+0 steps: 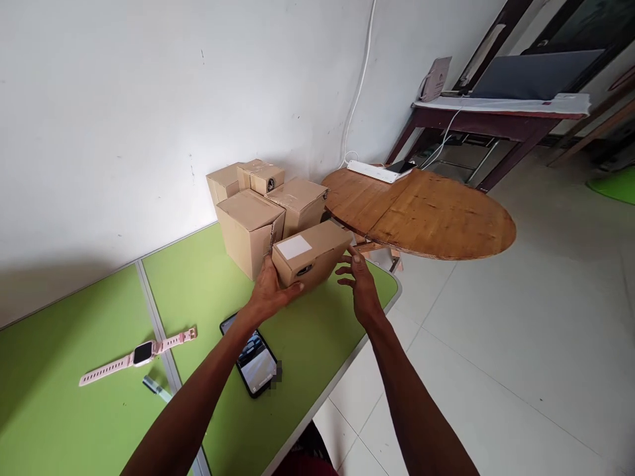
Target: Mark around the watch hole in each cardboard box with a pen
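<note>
The left hand's (268,291) grip was clamped on the labelled box (325,246), thumb along its lower front; the right hand's (364,287) grip was apart, fingers spread by the box's right end, and I could not tell whether they touched it. The box was over the desk (317,344), near its right end, inward of the rounded corner. The step in hand seemed to be handling this box, and the next move seemed to call for the right fingers to close on that end. Boxes came to five: this one and four other boxes (251,221) grouped toward the far right corner. Nearer the front edge lay one phone (255,370); farther left, one watch (143,354) and one marker (155,387)
</note>
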The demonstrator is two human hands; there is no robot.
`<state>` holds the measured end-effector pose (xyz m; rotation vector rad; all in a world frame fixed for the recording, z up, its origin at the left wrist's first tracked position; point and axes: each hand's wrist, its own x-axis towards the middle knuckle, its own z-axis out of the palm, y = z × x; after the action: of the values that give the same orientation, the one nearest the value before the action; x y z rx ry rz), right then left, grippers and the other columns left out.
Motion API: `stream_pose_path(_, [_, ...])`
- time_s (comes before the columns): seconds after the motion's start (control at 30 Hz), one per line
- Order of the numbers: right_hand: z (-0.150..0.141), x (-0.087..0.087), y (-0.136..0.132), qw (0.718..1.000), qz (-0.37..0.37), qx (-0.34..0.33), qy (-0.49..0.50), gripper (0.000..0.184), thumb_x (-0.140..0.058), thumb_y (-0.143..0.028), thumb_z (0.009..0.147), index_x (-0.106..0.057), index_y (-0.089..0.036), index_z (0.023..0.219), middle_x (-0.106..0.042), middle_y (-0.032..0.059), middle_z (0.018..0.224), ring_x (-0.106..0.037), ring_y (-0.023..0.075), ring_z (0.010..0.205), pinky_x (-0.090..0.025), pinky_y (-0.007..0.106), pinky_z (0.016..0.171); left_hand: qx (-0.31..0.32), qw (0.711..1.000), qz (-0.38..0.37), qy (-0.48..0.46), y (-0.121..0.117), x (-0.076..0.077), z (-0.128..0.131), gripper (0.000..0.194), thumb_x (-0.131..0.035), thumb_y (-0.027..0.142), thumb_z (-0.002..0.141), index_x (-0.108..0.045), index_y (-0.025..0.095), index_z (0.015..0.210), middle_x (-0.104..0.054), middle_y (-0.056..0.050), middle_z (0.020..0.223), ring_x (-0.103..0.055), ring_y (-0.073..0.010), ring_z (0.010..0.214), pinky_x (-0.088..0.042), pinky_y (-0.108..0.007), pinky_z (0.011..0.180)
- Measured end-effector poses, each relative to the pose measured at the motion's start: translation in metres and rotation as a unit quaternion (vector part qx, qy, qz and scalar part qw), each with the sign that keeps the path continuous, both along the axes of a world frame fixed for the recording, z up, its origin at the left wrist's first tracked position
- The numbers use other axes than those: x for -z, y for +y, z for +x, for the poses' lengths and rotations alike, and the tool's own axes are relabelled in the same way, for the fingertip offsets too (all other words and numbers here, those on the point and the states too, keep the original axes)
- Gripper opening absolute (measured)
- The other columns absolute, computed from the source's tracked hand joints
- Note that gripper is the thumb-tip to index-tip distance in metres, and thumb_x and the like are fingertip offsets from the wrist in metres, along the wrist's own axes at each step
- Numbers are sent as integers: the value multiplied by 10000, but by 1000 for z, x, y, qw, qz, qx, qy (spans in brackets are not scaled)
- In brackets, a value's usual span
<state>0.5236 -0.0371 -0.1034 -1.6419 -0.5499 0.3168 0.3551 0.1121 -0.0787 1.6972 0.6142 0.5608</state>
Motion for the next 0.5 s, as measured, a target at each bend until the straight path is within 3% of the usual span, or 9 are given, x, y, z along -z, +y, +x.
stream_pose_path(0.07, [-11, -7, -9, 1000, 11, -18, -17, 852, -543, -987, 916, -769, -283, 1340, -783, 101, 1176, -697, 306, 1005, -573, 462, 880, 0, 999, -26, -28, -10, -10, -29, 908, -979, 482, 717, -553, 151, 1449, -689, -259, 1516, -640, -463, 1445, -531, -632, 1236])
stream_pose_path(0.13, [-32, -15, -16, 997, 29, -57, -31, 753, -595, -961, 924, -800, -279, 1166, -782, 94, 1150, -696, 322, 1047, -575, 481, 928, -2, 997, -54, -60, -21, -24, -68, 799, -982, 488, 754, -607, 191, 1394, -757, -190, 1450, -725, -392, 1345, -610, -528, 1153])
stream_pose_path(0.2, [-63, -23, -18, 990, 55, -129, -25, 687, -656, -911, 941, -804, -292, 1199, -790, 91, 1228, -713, 339, 1123, -588, 492, 990, -23, 993, -75, -86, -31, -37, -114, 722, -981, 492, 789, -656, 207, 1367, -800, -141, 1409, -766, -351, 1301, -627, -461, 1133])
stream_pose_path(0.27, [-101, -28, -18, 969, 78, -235, 23, 653, -738, -832, 956, -774, -316, 1354, -791, 90, 1321, -736, 352, 1189, -603, 501, 1043, -65, 989, -85, -103, -41, -46, -161, 665, -960, 519, 835, -703, 204, 1361, -817, -129, 1407, -765, -356, 1337, -618, -446, 1156])
stream_pose_path(0.33, [-140, -29, -17, 932, 91, -339, 93, 663, -802, -760, 960, -729, -326, 1455, -795, 97, 1349, -757, 367, 1212, -625, 505, 1042, -119, 982, -96, -113, -54, -48, -209, 630, -920, 563, 892, -736, 203, 1375, -816, -131, 1433, -758, -379, 1368, -624, -459, 1154])
stream_pose_path(0.4, [-178, -28, -15, 903, 89, -399, 131, 652, -835, -732, 949, -730, -317, 1441, -809, 101, 1308, -772, 368, 1181, -643, 483, 977, -178, 970, -108, -122, -73, -45, -253, 636, -877, 621, 931, -749, 211, 1400, -802, -134, 1473, -746, -407, 1398, -635, -482, 1148])
stream_pose_path(0.5, [-227, -26, -18, 909, 85, -397, 92, 601, -846, -725, 933, -749, -289, 1336, -818, 95, 1161, -776, 336, 1037, -634, 426, 829, -261, 951, -109, -127, -111, -36, -302, 761, -826, 700, 958, -682, 249, 1553, -728, -135, 1606, -636, -432, 1555, -579, -518, 1253])
